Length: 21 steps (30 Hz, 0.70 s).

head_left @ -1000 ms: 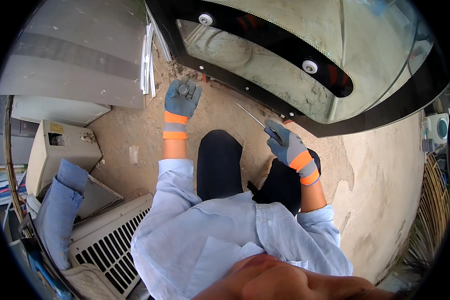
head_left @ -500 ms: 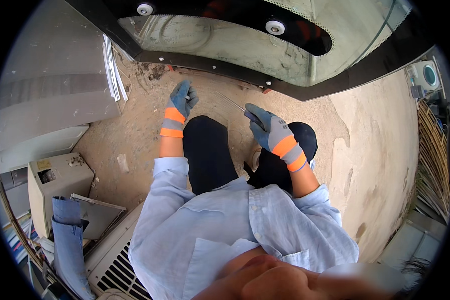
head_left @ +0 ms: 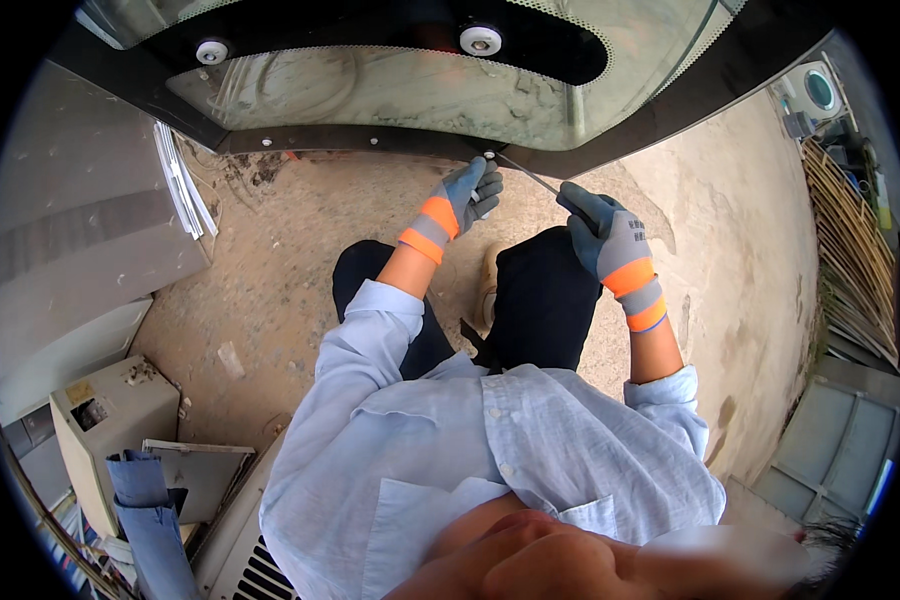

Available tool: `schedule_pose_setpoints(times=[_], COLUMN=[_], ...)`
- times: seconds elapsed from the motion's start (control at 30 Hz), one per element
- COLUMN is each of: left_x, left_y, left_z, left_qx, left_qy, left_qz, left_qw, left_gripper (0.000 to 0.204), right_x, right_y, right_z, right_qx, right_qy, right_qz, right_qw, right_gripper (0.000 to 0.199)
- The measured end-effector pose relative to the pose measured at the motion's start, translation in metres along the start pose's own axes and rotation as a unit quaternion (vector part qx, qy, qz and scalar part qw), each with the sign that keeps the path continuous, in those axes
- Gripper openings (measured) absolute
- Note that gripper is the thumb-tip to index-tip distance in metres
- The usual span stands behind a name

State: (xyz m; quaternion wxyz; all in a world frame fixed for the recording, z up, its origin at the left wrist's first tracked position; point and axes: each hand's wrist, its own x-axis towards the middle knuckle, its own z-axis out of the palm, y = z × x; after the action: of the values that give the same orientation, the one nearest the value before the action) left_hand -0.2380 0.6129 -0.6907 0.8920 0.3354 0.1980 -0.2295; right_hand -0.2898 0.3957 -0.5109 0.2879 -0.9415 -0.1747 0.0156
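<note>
My right hand (head_left: pixel 602 232), in a grey and blue glove with an orange cuff, is closed around a screwdriver (head_left: pixel 530 175). The long thin shaft points up and left, its tip at or close to a silver screw (head_left: pixel 489 155) in the lower border of a black-framed glass panel (head_left: pixel 425 144). Just below that screw is my left hand (head_left: pixel 467 195), gloved the same way. Its fingers are curled, with a small pale bit showing between them that I cannot make out. More screws sit along the border to the left.
Two large round fasteners (head_left: pixel 481 41) show higher on the panel. Pale strips (head_left: pixel 184 185) lie on the sandy ground at left, near a beige box-shaped appliance (head_left: pixel 120 415). Bamboo poles (head_left: pixel 850 245) and a white front-loading washing machine (head_left: pixel 813 92) stand at right.
My left hand has moved right and up to the panel's lower border. The right hand has shifted right, bringing the screwdriver to the right-hand screw. My view has shifted too.
</note>
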Motion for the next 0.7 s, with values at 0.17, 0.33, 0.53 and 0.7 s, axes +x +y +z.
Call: schedule_pose_setpoints(times=[0.17,0.33,0.53,0.7], left_x=[0.014,0.022,0.029,0.033], left_y=[-0.004,-0.012,-0.021,-0.023], left_z=[0.012,0.007,0.005,0.002], left_qx=[-0.011,-0.038,-0.017,-0.012], left_qy=[0.036,0.013,0.035,0.049], left_qz=[0.008,0.056,0.111,0.116], left_qw=[0.999,0.998,0.993,0.992], left_gripper=[0.038,0.029,0.023,0.021], right_x=[0.008,0.002,-0.013,0.003], right_y=[0.008,0.005,0.004,0.021], right_z=[0.001,0.008,0.024,0.020], right_qx=[0.047,-0.024,-0.105,0.054], right_qy=[-0.008,-0.010,-0.023,-0.018], right_qz=[0.005,-0.007,-0.015,0.020], right_qw=[0.999,1.000,0.994,0.998], right_gripper=[0.037,0.036,0.036,0.034])
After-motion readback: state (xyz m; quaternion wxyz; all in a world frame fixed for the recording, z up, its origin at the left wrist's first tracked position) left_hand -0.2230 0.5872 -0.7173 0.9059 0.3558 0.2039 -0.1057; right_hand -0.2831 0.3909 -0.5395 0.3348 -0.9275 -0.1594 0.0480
